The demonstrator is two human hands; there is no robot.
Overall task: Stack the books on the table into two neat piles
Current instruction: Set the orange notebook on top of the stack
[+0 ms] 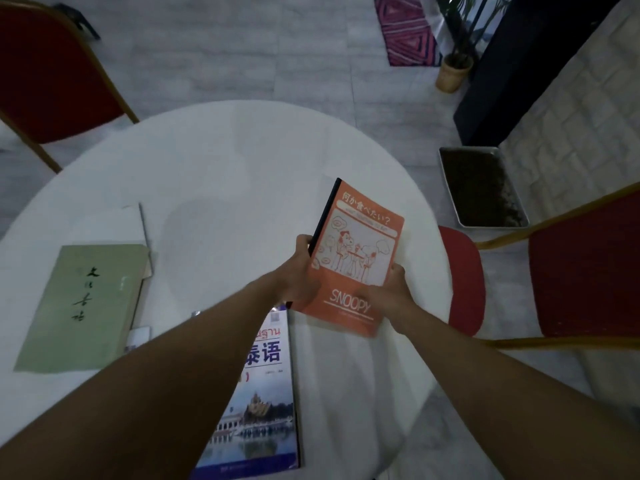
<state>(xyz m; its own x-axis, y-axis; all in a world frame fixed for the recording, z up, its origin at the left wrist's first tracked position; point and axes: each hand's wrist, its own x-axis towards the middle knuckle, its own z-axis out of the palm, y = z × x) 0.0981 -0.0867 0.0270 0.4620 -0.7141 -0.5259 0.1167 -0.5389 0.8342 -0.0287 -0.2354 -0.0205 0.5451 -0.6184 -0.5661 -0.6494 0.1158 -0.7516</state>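
Observation:
An orange Snoopy notebook (358, 251) with a black spine is held tilted above the right side of the round white table (221, 161). My left hand (299, 271) grips its spine edge. My right hand (389, 292) holds its lower right corner. A white and blue textbook (263, 403) with a palace photo lies near the front edge, partly under my left forearm. A pale green book (86, 306) lies at the left on top of other books; a white one (117, 225) shows behind it.
Red chairs with gold frames stand at the far left (45, 74) and at the right (585, 268). On the floor to the right are a metal tray of dark soil (481, 188), a potted plant (452, 72) and a striped pink rug (407, 29).

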